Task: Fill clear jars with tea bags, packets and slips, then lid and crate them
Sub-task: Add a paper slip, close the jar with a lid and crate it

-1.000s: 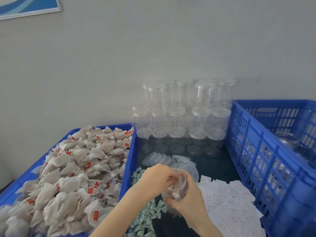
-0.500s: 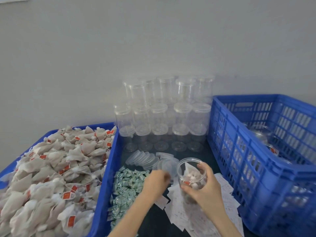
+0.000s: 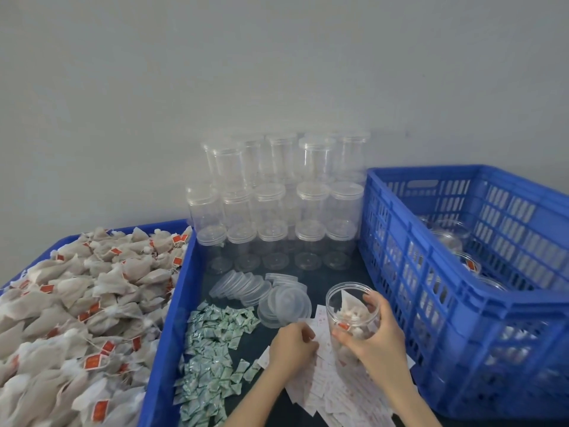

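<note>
My right hand (image 3: 377,337) grips an open clear jar (image 3: 351,306) holding several tea bags, standing on the dark table by the blue crate (image 3: 437,272). My left hand (image 3: 291,345) rests fingers-down on the pile of white paper slips (image 3: 326,392), pinching at one; whether a slip is held I cannot tell. Green-white packets (image 3: 212,343) lie to its left. Loose clear lids (image 3: 264,291) lie behind my hands. Tea bags with red tags (image 3: 83,309) fill the blue tray on the left.
Empty clear jars (image 3: 277,204) are stacked in three tiers against the grey wall. The tall blue crate on the right holds several filled jars (image 3: 452,238). The tea-bag tray's blue rim (image 3: 172,306) borders the work area on the left.
My left hand moved from the jar mouth down onto the slips. The jar shifted right and now stands nearer the crate. The camera view swung to the right.
</note>
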Action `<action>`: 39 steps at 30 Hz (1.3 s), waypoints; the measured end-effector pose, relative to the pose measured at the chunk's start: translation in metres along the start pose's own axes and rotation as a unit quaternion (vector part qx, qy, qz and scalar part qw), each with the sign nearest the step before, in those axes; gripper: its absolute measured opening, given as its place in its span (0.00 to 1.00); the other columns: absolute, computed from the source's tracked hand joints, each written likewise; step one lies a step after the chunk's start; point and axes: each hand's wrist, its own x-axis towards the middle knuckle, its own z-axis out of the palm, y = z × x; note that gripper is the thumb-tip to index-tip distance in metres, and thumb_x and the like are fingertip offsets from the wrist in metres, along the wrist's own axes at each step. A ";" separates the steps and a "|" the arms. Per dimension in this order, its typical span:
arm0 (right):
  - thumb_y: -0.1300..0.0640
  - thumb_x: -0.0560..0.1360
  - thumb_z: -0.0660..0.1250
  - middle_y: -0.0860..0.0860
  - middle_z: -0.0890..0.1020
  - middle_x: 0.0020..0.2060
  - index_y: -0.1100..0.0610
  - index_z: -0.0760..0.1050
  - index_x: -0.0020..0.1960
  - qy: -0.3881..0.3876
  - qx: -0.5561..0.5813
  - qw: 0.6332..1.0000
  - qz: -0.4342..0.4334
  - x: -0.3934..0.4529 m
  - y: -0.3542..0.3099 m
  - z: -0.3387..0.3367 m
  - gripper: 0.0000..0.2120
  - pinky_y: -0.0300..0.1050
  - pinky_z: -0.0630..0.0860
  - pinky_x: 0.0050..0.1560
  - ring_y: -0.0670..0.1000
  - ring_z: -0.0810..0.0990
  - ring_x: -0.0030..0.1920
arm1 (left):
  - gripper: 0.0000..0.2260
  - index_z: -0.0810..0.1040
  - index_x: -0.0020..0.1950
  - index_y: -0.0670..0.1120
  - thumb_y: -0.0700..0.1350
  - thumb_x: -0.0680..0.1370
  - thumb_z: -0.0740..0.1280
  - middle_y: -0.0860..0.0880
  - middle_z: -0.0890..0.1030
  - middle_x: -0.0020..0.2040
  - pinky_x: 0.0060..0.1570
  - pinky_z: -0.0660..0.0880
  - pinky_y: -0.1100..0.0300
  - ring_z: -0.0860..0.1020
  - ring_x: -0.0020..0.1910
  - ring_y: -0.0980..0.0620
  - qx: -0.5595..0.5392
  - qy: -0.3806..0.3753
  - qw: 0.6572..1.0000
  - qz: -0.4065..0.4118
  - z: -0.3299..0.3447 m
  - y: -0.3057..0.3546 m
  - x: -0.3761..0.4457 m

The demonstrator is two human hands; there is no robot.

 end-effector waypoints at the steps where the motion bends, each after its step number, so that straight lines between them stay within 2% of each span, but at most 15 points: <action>1: 0.54 0.61 0.83 0.42 0.75 0.63 0.44 0.67 0.68 -0.003 0.001 1.000 0.002 0.000 0.000 0.000 0.41 0.40 0.72 0.60 0.41 0.76 0.59 | 0.05 0.78 0.47 0.53 0.47 0.72 0.68 0.56 0.79 0.41 0.41 0.73 0.62 0.78 0.43 0.56 -0.014 -0.004 1.000 -0.010 -0.001 0.001 0.000; 5: 0.54 0.61 0.83 0.41 0.75 0.63 0.43 0.66 0.68 -0.011 0.003 1.000 0.008 -0.001 0.001 -0.001 0.41 0.35 0.71 0.56 0.38 0.76 0.58 | 0.04 0.77 0.43 0.53 0.44 0.71 0.65 0.54 0.82 0.39 0.38 0.74 0.61 0.79 0.41 0.55 -0.038 -0.011 0.999 -0.033 -0.004 0.005 0.001; 9: 0.53 0.61 0.84 0.37 0.74 0.61 0.40 0.66 0.66 -0.007 0.003 1.000 0.008 0.000 0.003 -0.001 0.40 0.29 0.70 0.49 0.32 0.75 0.55 | 0.04 0.77 0.39 0.53 0.47 0.72 0.63 0.54 0.81 0.36 0.31 0.70 0.63 0.79 0.37 0.55 -0.001 0.032 0.999 -0.025 -0.006 0.006 0.000; 12: 0.53 0.61 0.84 0.36 0.74 0.61 0.41 0.67 0.66 -0.007 -0.008 1.000 0.009 0.000 0.005 -0.001 0.40 0.27 0.71 0.47 0.31 0.74 0.56 | 0.06 0.75 0.37 0.52 0.48 0.74 0.63 0.54 0.78 0.34 0.30 0.67 0.63 0.76 0.34 0.55 0.023 0.057 0.998 -0.017 -0.009 0.005 0.002; 16: 0.53 0.60 0.84 0.35 0.74 0.60 0.41 0.67 0.66 -0.006 -0.017 1.000 0.011 -0.001 0.007 -0.002 0.41 0.26 0.71 0.46 0.29 0.73 0.54 | 0.08 0.73 0.37 0.45 0.45 0.75 0.61 0.48 0.80 0.35 0.33 0.66 0.59 0.70 0.31 0.53 -0.078 0.059 0.995 -0.010 -0.018 0.010 0.004; 19: 0.52 0.60 0.84 0.35 0.73 0.59 0.40 0.66 0.66 -0.007 -0.020 1.000 0.015 -0.001 0.009 -0.001 0.41 0.28 0.70 0.48 0.32 0.73 0.55 | 0.10 0.74 0.40 0.41 0.42 0.78 0.58 0.44 0.80 0.37 0.33 0.69 0.55 0.71 0.31 0.52 -0.156 0.118 0.981 0.020 -0.035 0.021 -0.002; 22: 0.53 0.60 0.84 0.34 0.73 0.59 0.37 0.65 0.65 -0.014 -0.017 0.999 0.026 -0.002 0.011 0.002 0.42 0.34 0.71 0.52 0.34 0.74 0.54 | 0.12 0.69 0.34 0.41 0.39 0.78 0.57 0.47 0.74 0.32 0.29 0.63 0.61 0.67 0.29 0.55 -0.241 0.174 0.953 0.056 -0.058 0.038 -0.009; 24: 0.53 0.59 0.84 0.33 0.73 0.59 0.37 0.65 0.65 -0.023 -0.013 0.999 0.034 -0.004 0.012 0.006 0.42 0.36 0.72 0.51 0.34 0.76 0.53 | 0.12 0.68 0.34 0.42 0.37 0.78 0.57 0.50 0.71 0.29 0.29 0.61 0.66 0.66 0.29 0.56 -0.268 0.153 0.947 0.091 -0.074 0.050 -0.014; 25: 0.52 0.58 0.83 0.33 0.74 0.58 0.37 0.66 0.65 -0.029 -0.012 0.999 0.034 -0.004 0.012 0.008 0.42 0.35 0.73 0.50 0.34 0.77 0.52 | 0.13 0.68 0.33 0.44 0.37 0.78 0.58 0.52 0.71 0.28 0.30 0.62 0.66 0.66 0.28 0.57 -0.261 0.115 0.952 0.111 -0.080 0.057 -0.016; 28: 0.45 0.53 0.80 0.35 0.78 0.54 0.35 0.66 0.63 -0.037 -0.010 0.999 0.039 -0.004 0.011 0.014 0.42 0.33 0.75 0.45 0.32 0.78 0.49 | 0.13 0.72 0.31 0.51 0.41 0.76 0.61 0.55 0.72 0.28 0.35 0.68 0.62 0.69 0.30 0.56 -0.146 -0.037 0.981 0.120 -0.090 0.069 -0.022; 29: 0.43 0.52 0.79 0.35 0.78 0.55 0.34 0.66 0.63 -0.038 -0.010 0.998 0.040 -0.004 0.011 0.016 0.42 0.32 0.75 0.44 0.31 0.78 0.49 | 0.12 0.73 0.31 0.52 0.43 0.74 0.63 0.55 0.73 0.29 0.35 0.69 0.60 0.69 0.30 0.56 -0.090 -0.061 0.987 0.115 -0.090 0.071 -0.023; 32: 0.39 0.52 0.76 0.31 0.73 0.58 0.33 0.64 0.64 -0.045 -0.026 0.998 0.024 -0.005 0.009 0.022 0.42 0.27 0.74 0.41 0.29 0.74 0.52 | 0.06 0.75 0.32 0.51 0.48 0.69 0.66 0.53 0.77 0.32 0.32 0.69 0.62 0.73 0.32 0.55 0.091 -0.025 0.988 0.121 -0.087 0.071 -0.027; 34: 0.38 0.52 0.75 0.27 0.71 0.58 0.27 0.62 0.61 -0.048 -0.037 0.998 0.006 -0.006 0.007 0.024 0.41 0.26 0.73 0.42 0.27 0.72 0.54 | 0.04 0.76 0.34 0.50 0.50 0.67 0.66 0.53 0.80 0.35 0.33 0.71 0.63 0.76 0.35 0.55 0.140 0.021 0.982 0.126 -0.088 0.069 -0.028; 36: 0.39 0.52 0.77 0.24 0.71 0.56 0.22 0.61 0.57 -0.050 -0.035 0.998 -0.002 -0.007 0.007 0.025 0.39 0.25 0.73 0.43 0.27 0.72 0.54 | 0.05 0.76 0.35 0.53 0.52 0.67 0.67 0.55 0.79 0.34 0.34 0.72 0.63 0.77 0.35 0.57 0.110 0.036 0.985 0.128 -0.093 0.064 -0.028; 39: 0.48 0.56 0.82 0.31 0.74 0.58 0.29 0.65 0.59 -0.058 -0.013 0.998 0.009 -0.006 0.009 0.027 0.39 0.24 0.73 0.43 0.26 0.73 0.53 | 0.07 0.73 0.34 0.54 0.50 0.70 0.69 0.58 0.74 0.25 0.31 0.68 0.64 0.71 0.26 0.62 -0.034 -0.001 0.992 0.124 -0.105 0.049 -0.026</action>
